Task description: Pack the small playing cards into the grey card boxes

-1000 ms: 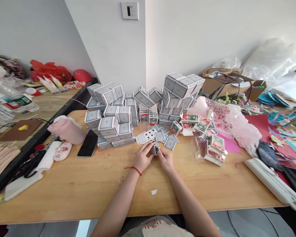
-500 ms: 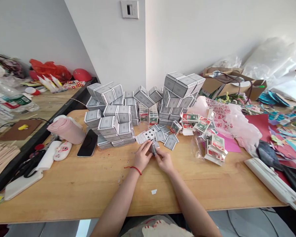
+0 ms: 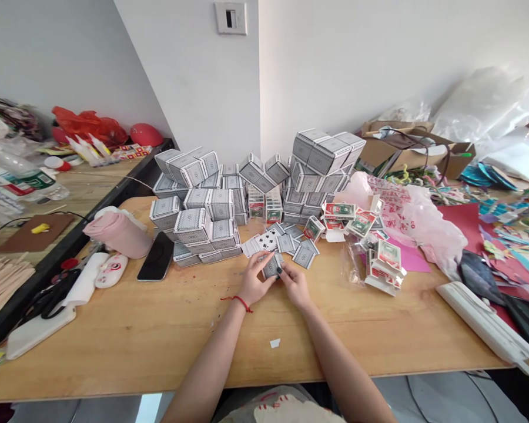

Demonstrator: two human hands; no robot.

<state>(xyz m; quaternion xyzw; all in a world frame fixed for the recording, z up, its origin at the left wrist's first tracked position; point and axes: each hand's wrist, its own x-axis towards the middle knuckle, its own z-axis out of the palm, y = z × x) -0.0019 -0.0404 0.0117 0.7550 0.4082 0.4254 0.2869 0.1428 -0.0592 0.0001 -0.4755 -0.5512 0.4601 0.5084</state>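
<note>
Between my two hands is a playing card (image 3: 271, 268), its grey patterned back facing up. My left hand (image 3: 254, 282) closes on its left side, with a red string bracelet at the wrist. At its right edge, my right hand (image 3: 294, 284) pinches it between thumb and fingers. Just beyond lie loose face-up cards (image 3: 267, 239) showing black spades, and several face-down cards (image 3: 304, 254) spread to the right. Blocks made of cards are stacked behind, one group (image 3: 203, 226) on the left and a taller group (image 3: 321, 158) on the right.
Red and green card boxes (image 3: 385, 258) lie heaped at right beside a crumpled plastic bag (image 3: 423, 217). On the left are a phone (image 3: 156, 257), a pink roll (image 3: 119, 232) and black scissors (image 3: 55, 296). A white device (image 3: 485, 320) rests near the right front edge.
The card between my hands has turned flatter, so more of its patterned back shows. My fingers have shifted slightly around it. The stacks stand as before.
</note>
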